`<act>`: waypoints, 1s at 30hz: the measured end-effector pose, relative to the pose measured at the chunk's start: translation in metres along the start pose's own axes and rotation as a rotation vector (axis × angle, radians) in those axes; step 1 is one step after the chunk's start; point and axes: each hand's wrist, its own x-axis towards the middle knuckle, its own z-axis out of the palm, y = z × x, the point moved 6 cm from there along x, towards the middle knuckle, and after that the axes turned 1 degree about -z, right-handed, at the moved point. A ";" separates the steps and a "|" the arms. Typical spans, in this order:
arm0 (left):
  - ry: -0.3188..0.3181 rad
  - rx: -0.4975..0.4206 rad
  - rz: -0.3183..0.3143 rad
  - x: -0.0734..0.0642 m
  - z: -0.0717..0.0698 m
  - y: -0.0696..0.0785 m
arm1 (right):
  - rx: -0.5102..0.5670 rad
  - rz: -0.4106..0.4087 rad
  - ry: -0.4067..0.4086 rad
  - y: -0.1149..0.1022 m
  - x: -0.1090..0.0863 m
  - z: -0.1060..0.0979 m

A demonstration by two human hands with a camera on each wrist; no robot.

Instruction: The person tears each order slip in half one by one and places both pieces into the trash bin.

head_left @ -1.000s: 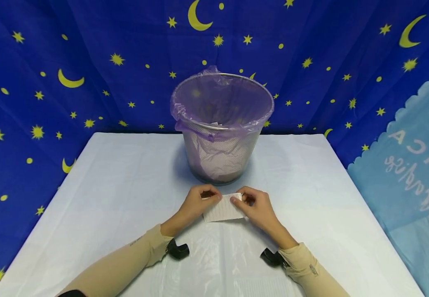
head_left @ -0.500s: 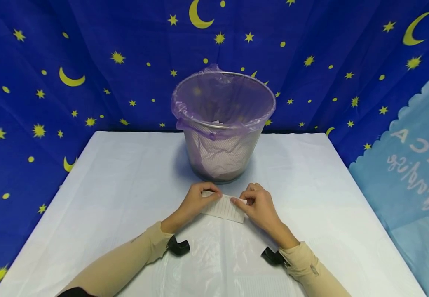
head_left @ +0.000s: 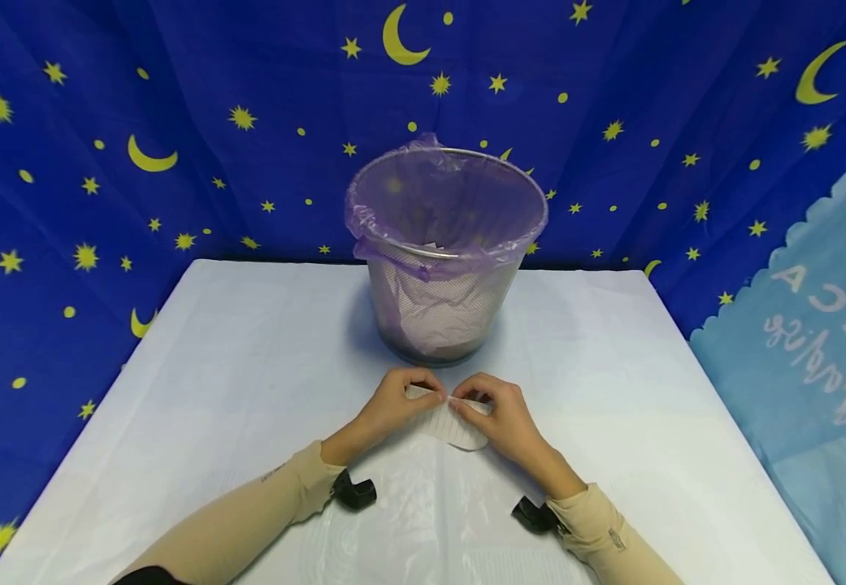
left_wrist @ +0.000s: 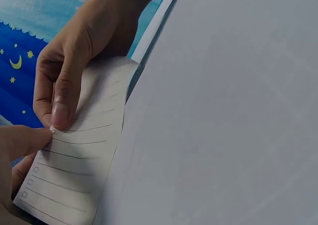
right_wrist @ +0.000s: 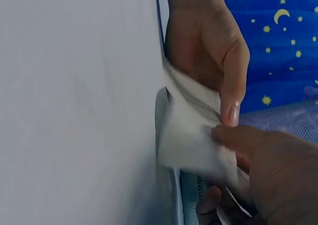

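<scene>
A small sheet of lined paper (head_left: 459, 432) is held up between both hands, low over the white table. Small check boxes run down one side of this lined paper (left_wrist: 89, 140) in the left wrist view. My left hand (head_left: 393, 405) pinches its far edge between thumb and fingers. Right beside it, my right hand (head_left: 505, 416) pinches the same edge, the two thumb tips almost meeting near the middle. The right wrist view has the paper (right_wrist: 191, 143) bent and partly blurred, with part of it behind the fingers.
Just beyond the hands stands a wire mesh wastebasket (head_left: 440, 313) lined with a purple plastic bag (head_left: 426, 264). A few white scraps (head_left: 431, 246) show inside. The white table (head_left: 269, 325) ends at a dark blue curtain (head_left: 262, 162) with moons and stars.
My right hand has shifted left along the paper's edge, bringing both thumbs close together. The sheet, flatter before, now curves between the hands.
</scene>
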 end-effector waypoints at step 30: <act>-0.069 0.007 0.086 0.008 -0.016 0.044 | 0.051 0.018 -0.108 -0.028 0.029 -0.017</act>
